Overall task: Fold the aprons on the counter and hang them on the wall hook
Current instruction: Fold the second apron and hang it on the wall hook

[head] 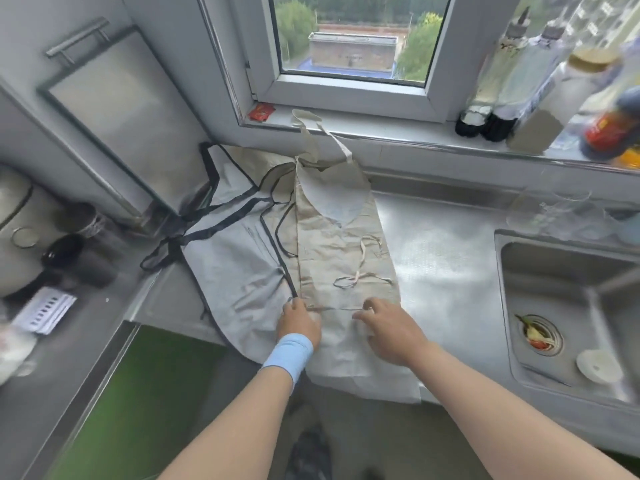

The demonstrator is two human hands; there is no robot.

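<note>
- While the grey apron lies spread flat to the left of the left fingers, its black ties trail beyond it; one black strap runs right up to those fingertips and could get caught in the next fold.
- Left hand: knuckles up, fingers curled down onto the near left edge of the beige apron. Whether they pinch the cloth or only press it cannot be told.
- Beige apron: already folded into a long strip, it stretches away from both sets of fingers toward the window, overlapping the grey one. Its near end hangs over the edge of the counter, under the wrists.
- Thin beige ties lie loose on the strip just beyond the fingertips (nothing pins them). A fold away from the body would likely bunch them or let them slip out the side.
- Right hand: fingers spread and lightly bent, resting on the cloth and gripping nothing, thumb toward the left hand.
- Lifting only one edge would probably skew the fold and drag the grey apron along.
- Right of the right fingers, well apart, is the sink; a flung end could land in it and get wet.
- No wall hook is in view.
</note>
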